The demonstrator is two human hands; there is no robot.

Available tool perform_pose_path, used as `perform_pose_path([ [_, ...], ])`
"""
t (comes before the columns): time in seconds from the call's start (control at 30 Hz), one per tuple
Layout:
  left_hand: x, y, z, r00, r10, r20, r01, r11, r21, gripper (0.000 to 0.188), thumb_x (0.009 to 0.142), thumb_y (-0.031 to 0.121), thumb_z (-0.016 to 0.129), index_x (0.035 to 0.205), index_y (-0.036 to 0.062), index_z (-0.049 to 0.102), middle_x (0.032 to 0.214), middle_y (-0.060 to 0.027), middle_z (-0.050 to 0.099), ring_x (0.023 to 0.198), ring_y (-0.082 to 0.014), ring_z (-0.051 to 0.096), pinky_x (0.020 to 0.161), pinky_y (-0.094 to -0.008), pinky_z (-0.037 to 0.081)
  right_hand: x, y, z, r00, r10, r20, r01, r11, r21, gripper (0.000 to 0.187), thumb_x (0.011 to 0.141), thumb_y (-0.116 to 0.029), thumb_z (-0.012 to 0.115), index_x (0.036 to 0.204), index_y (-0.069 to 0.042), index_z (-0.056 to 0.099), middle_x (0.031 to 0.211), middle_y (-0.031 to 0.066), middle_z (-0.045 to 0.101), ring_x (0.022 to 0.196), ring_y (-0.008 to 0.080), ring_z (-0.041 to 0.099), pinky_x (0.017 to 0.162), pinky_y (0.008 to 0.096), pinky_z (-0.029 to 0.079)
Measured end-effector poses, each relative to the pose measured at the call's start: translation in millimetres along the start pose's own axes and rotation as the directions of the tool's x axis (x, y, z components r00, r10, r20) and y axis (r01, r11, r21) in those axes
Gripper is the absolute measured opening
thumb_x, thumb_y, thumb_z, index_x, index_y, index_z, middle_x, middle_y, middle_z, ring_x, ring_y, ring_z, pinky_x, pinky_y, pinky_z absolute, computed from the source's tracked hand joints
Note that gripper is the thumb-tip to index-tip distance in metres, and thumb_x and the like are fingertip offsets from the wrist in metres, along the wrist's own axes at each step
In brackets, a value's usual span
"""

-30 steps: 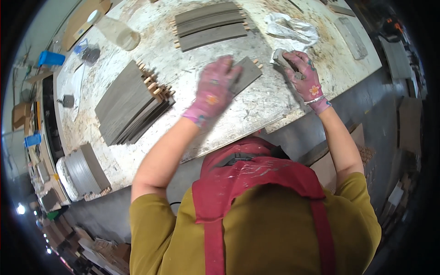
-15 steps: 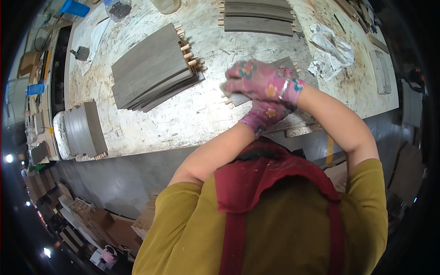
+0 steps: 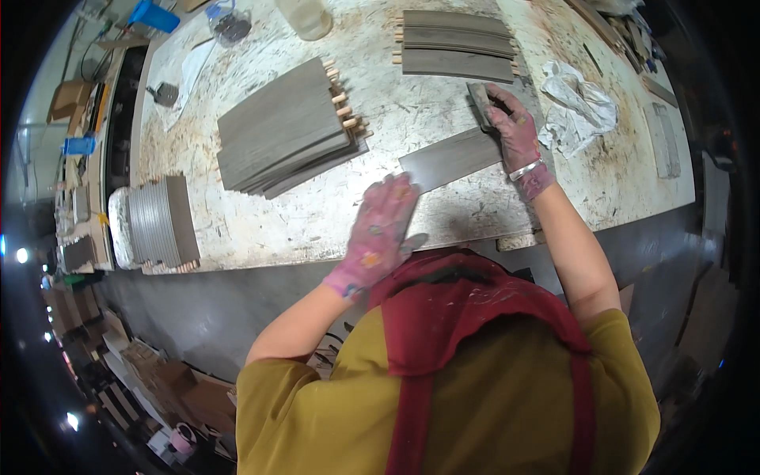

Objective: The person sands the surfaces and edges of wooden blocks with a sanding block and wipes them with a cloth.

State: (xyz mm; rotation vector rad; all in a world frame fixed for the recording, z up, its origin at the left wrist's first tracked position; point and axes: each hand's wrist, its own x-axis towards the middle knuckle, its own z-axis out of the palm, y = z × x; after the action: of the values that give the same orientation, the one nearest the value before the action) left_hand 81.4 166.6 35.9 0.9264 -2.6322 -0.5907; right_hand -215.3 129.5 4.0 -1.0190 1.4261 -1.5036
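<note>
A single grey wooden board (image 3: 447, 161) lies slantwise on the worktable in front of me. At its far right end my right hand (image 3: 513, 127), in a pink flowered glove, grips a small dark grey block (image 3: 479, 106) that looks like a sanding block, tilted on its edge. My left hand (image 3: 384, 222), gloved alike and slightly blurred, has its fingers stretched out by the board's near left corner. Whether those fingertips touch the board I cannot tell. Left of it sits a stack of grey boards (image 3: 277, 127) with wooden dowels (image 3: 342, 99) sticking out of the ends.
More dowelled boards (image 3: 455, 38) lie at the back. Boards on edge (image 3: 162, 222) stand at the near left. A crumpled white cloth (image 3: 578, 107) lies right on the worktable (image 3: 309, 226). Jars (image 3: 307, 20), a small dark pot (image 3: 165, 95) and a blue container (image 3: 154, 16) are at the far left.
My hands, overlapping on the board before, have come apart: the left moved left and nearer me, the right went up and right with the block. The whole view has shifted slightly.
</note>
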Motion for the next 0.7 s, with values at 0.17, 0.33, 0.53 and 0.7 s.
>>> perform_pose_path([
  [0.17,36.3,2.7,-15.3,0.984,0.063,-0.168,-0.051,0.996,0.076,0.069,0.08,0.033,0.072,0.137,0.0038,0.047,0.141,-0.0206,0.046,0.129,-0.0412,0.042,0.108,-0.0476,0.036,-20.1,-11.2,-12.4,0.992,0.089,-0.091,-0.069,0.978,0.198,0.053,0.088,-0.02,0.068,0.133,0.003,0.052,0.123,0.0141,0.06,0.109,0.0188,0.058,0.095,0.0288,0.045],
  [0.33,67.7,-6.8,-19.6,0.974,-0.155,0.168,0.186,0.964,-0.19,0.07,0.084,0.032,0.071,0.143,0.0077,0.043,0.131,-0.0161,0.054,0.122,-0.0359,0.052,0.102,-0.0407,0.044,-45.1,-48.2,-12.2,0.96,0.183,-0.212,-0.124,0.956,0.264,0.053,0.085,-0.021,0.07,0.132,0.0,0.054,0.118,0.0101,0.062,0.098,0.0162,0.06,0.08,0.0283,0.051],
  [0.53,43.0,-62.1,-8.5,0.778,0.188,0.599,0.627,-0.284,-0.725,0.077,0.083,0.047,0.072,0.144,0.0102,0.042,0.133,-0.0244,0.052,0.121,-0.0377,0.055,0.099,-0.0472,0.05,-55.6,-65.4,-48.8,0.972,0.077,-0.223,0.012,0.928,0.372,0.043,0.094,-0.017,0.06,0.134,-0.003,0.052,0.121,0.0073,0.061,0.1,0.0164,0.062,0.082,0.0293,0.052],
  [0.7,21.9,-55.2,-4.0,0.772,0.268,0.576,0.572,-0.688,-0.446,0.056,0.098,0.042,0.052,0.143,0.0099,0.043,0.138,-0.0231,0.048,0.118,-0.0487,0.053,0.098,-0.0589,0.048,-75.8,-49.2,-61.5,0.983,0.17,-0.07,-0.108,0.841,0.53,0.043,0.098,-0.02,0.053,0.137,-0.004,0.046,0.122,0.0077,0.061,0.103,0.0167,0.061,0.086,0.0313,0.053],
])
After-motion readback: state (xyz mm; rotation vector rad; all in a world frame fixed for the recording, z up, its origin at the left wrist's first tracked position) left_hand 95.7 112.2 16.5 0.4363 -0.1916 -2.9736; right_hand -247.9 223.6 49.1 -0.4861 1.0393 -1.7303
